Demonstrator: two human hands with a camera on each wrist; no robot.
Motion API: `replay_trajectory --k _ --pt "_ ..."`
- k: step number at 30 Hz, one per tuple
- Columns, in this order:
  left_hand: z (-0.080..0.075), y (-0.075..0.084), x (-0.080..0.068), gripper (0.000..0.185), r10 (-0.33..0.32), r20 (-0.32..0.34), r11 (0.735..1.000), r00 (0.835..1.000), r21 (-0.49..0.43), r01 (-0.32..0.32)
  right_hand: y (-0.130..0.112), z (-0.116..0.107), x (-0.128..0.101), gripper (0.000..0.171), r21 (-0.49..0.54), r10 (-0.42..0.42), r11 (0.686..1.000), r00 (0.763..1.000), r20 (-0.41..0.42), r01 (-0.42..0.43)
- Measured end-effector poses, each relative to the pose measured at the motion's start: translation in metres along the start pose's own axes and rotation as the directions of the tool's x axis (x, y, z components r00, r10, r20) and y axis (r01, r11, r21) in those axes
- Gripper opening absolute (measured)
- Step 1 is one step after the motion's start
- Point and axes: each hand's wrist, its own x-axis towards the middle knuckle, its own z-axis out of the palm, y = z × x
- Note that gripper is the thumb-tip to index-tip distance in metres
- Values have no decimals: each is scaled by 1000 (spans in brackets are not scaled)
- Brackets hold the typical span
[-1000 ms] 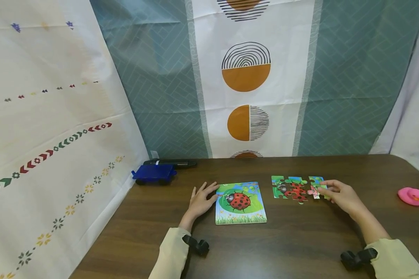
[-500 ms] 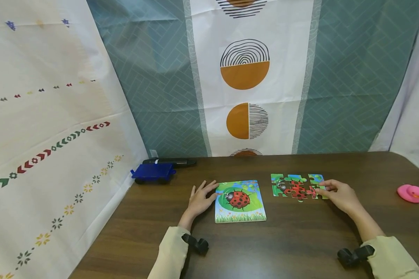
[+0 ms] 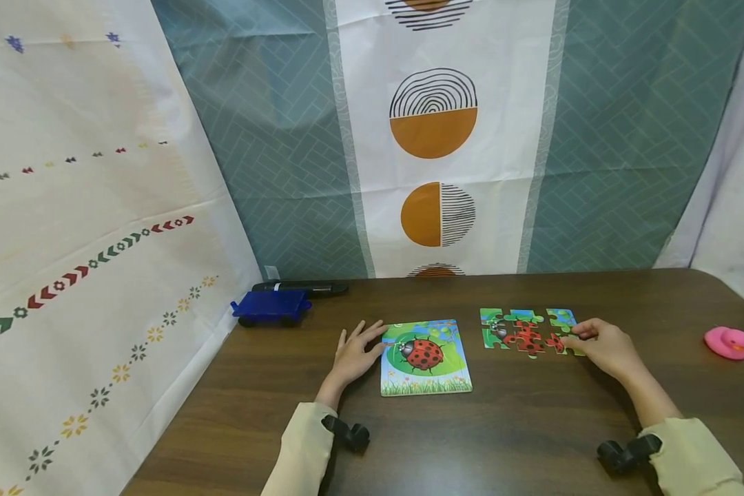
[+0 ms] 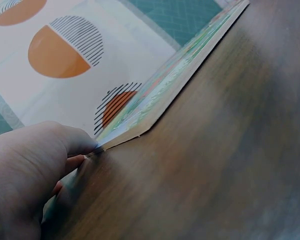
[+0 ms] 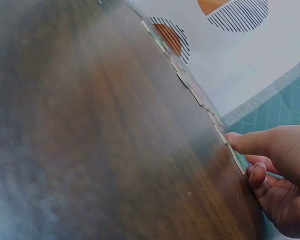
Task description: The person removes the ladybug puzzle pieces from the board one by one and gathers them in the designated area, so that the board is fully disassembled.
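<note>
Dark wood table (image 3: 533, 413), patterned curtains behind. Right hand (image 3: 604, 346) fingertips pinching the end puzzle piece (image 3: 561, 339) of the joined puzzle row (image 3: 523, 331). Left hand (image 3: 355, 355) further left, fingers relaxed and flat, touching the left edge of the ladybug picture board (image 3: 426, 357), gripping nothing. Blue toy car (image 3: 271, 307) beyond that, pink duck (image 3: 728, 342) off to the right. Could easily pop the row apart if pushed too hard sideways, probably.

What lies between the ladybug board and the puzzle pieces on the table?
Only bare table: in the head view, ladybug board and puzzle pieces sit apart.
</note>
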Motion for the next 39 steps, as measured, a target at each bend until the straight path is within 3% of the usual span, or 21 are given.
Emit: replay_trajectory --k 16,23,30,39 --pt "-1 0 -2 43 -24 10 999 1000 -21 24 -1 -1 -1 55 18 11 1000 1000 8 -11" --pt "0 0 0 43 -11 1 1000 1000 7 11 -10 -1 -2 54 32 -32 999 998 -59 34" --pt "1 0 1 43 -19 -1 1000 1000 2 19 -52 9 -3 47 62 -111 991 991 -80 116" --pt "0 -1 2 43 -16 2 1000 1000 4 16 -123 63 -5 35 204 -263 945 965 9 256"
